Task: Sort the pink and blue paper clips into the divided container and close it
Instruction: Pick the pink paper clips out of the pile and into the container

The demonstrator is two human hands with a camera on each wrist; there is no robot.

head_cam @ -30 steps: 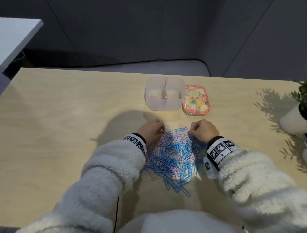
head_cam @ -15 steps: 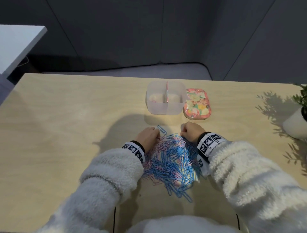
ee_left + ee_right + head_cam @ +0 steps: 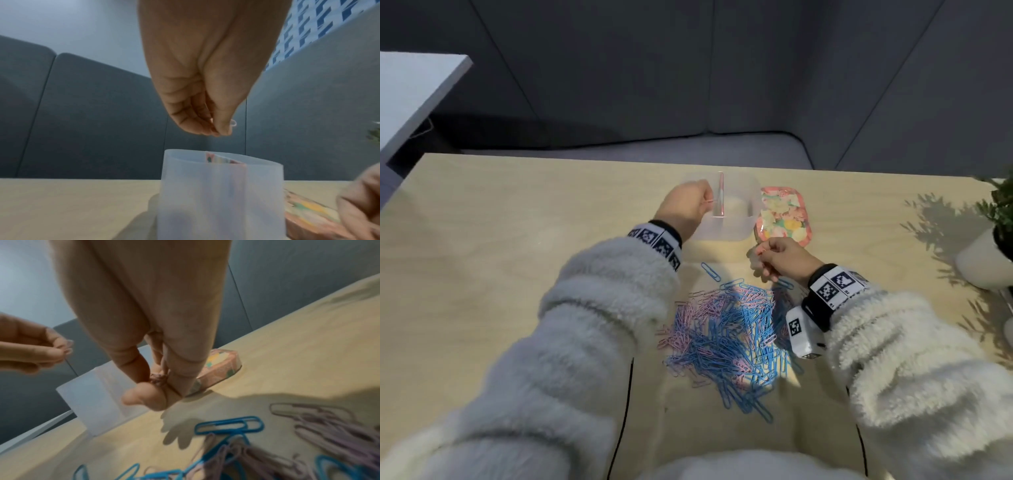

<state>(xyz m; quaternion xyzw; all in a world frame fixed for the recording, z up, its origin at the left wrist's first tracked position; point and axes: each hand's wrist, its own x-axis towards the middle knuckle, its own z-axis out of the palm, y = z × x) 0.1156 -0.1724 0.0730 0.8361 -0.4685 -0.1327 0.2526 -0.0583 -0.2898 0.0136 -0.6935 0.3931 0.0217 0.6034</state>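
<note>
A translucent divided container (image 3: 739,233) stands open at the table's far middle, its pink divider (image 3: 720,195) upright. My left hand (image 3: 688,209) hovers over its left compartment and pinches a pink paper clip (image 3: 233,124) between thumb and fingertips. My right hand (image 3: 780,257) is lifted just in front of the container and pinches a pink clip (image 3: 158,379). A mixed pile of pink and blue paper clips (image 3: 729,335) lies on the table below both hands. The floral lid (image 3: 784,216) lies flat to the container's right.
A white plant pot (image 3: 983,260) with green leaves stands at the table's right edge. One blue clip (image 3: 710,272) lies apart from the pile, toward the container. A grey sofa runs behind the table; a white tabletop (image 3: 410,89) juts in at far left.
Both hands left the pile. The left hand rose and moved forward over the container with a pink clip. The right hand lifted toward the container's front, also pinching a clip.
</note>
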